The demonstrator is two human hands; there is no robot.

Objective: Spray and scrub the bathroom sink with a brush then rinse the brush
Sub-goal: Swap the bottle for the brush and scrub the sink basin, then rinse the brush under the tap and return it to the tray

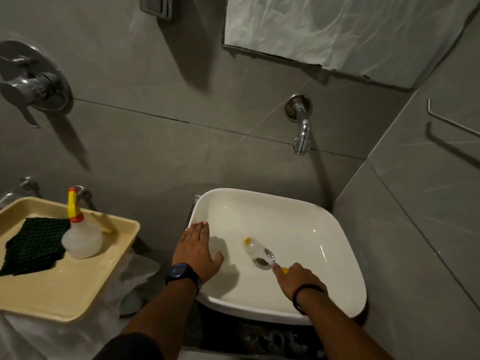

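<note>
A white square sink (pixel 337 255) sits below a chrome wall tap (pixel 301 136). My right hand (pixel 298 281) grips the handle of a clear brush with yellow ends (pixel 255 249), whose head lies on the basin floor just left of the drain (pixel 262 263). The brush looks motion-blurred. My left hand (pixel 198 252) rests flat on the sink's left rim, fingers spread, holding nothing. A translucent spray bottle (pixel 80 237) with a yellow and red nozzle stands on a beige tray (pixel 78 294) to the left.
A dark green scrub pad (pixel 33 248) lies on the tray beside the bottle. A chrome shower mixer (pixel 31 81) is on the left wall, a covered mirror (pixel 337 29) above the tap, and a wire rail (pixel 452 120) on the right wall.
</note>
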